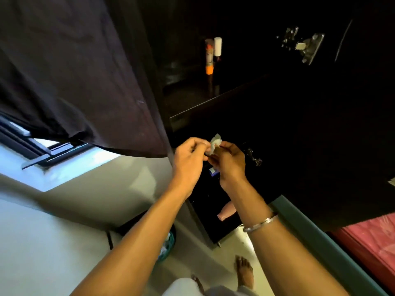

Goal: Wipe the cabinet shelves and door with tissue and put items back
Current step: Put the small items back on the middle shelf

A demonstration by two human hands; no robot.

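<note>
Tissue (214,143) wad pinched btwn both hands, left grip (190,159) & right grip (229,160) curled tight, by dark cabinet (277,124)

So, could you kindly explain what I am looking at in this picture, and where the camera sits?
There is no machine here. The camera is worn on a person's head and looks down at their two bare hands. The left hand and the right hand together pinch a small crumpled white tissue in front of an open dark wooden cabinet. On its upper shelf stand an orange-based tube and a small white cylinder. A silver metal bangle circles the right wrist. A dark curtain hangs at the left.
</note>
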